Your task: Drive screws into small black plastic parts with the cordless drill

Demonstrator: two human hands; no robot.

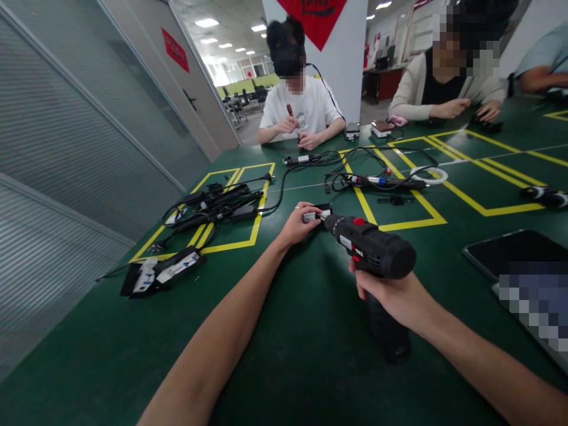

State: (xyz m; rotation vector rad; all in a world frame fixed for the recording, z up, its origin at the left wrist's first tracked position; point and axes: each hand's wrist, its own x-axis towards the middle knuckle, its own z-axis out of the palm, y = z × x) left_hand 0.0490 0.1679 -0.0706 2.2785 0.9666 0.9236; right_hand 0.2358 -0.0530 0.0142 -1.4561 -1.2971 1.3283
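Note:
My right hand is wrapped round the grip of a black cordless drill with red switches. The drill lies level and points forward and left, its bit meeting a small black part with a white label. That part is held on the green table by my left hand, whose fingers close over its near side. My fingers hide some of the part, and I cannot make out its kind or exactly where the bit touches.
Black cabled devices lie in a heap at left, beside a black piece with white labels. More cables and a rod-like tool lie ahead. A dark tablet-like device is at right. Across the table, a person holds a screwdriver.

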